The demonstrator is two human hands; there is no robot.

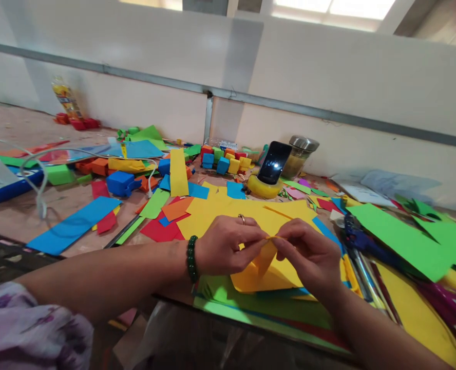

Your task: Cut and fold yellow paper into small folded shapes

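My left hand (228,245), with a ring and a green bead bracelet, pinches the top edge of a folded yellow paper piece (265,259). On the other side my right hand (308,252) pinches the same edge, its fingertips touching those of my left hand. The piece hangs upright between the hands, over yellow sheets (235,208) stacked on green sheets (228,295) at the table's front edge. The hands partly hide its outline.
A phone (274,162) leans on a yellow tape roll (264,187), with a jar (299,156) behind. Small coloured paper cubes (223,165) stand at the back. Scissors (353,234) and pens (370,282) lie right. A white cable (39,192) curls at left, near a blue strip (74,224).
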